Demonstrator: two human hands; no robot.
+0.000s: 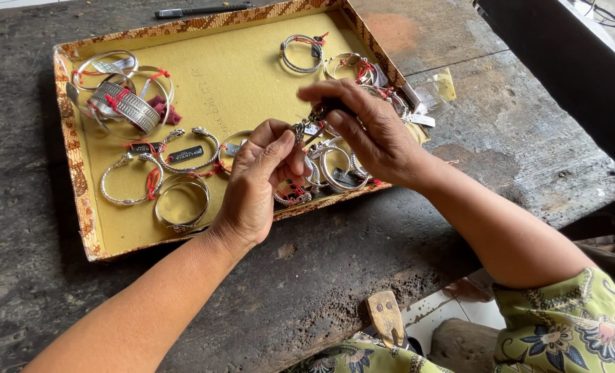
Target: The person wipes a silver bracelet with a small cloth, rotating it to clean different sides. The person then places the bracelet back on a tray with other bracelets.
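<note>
A shallow cardboard tray (225,76) with a yellow floor and patterned rim lies on a dark worn wooden bench. Several silver bracelets with red strings and small tags lie in it. My left hand (256,183) pinches a silver bracelet (298,130) above the tray's near right part. My right hand (366,131) grips a small dark tool (319,110) whose tip touches that bracelet. A wide engraved cuff (133,105) sits at the tray's far left. A twisted open bangle (183,153) lies in the middle.
A dark pen-like tool (197,10) lies beyond the tray's far edge. A clear plastic bag (438,86) sits right of the tray. A wooden peg (385,316) juts from the bench's near edge. A dark ledge (563,62) with eyeglasses (597,12) runs along the right.
</note>
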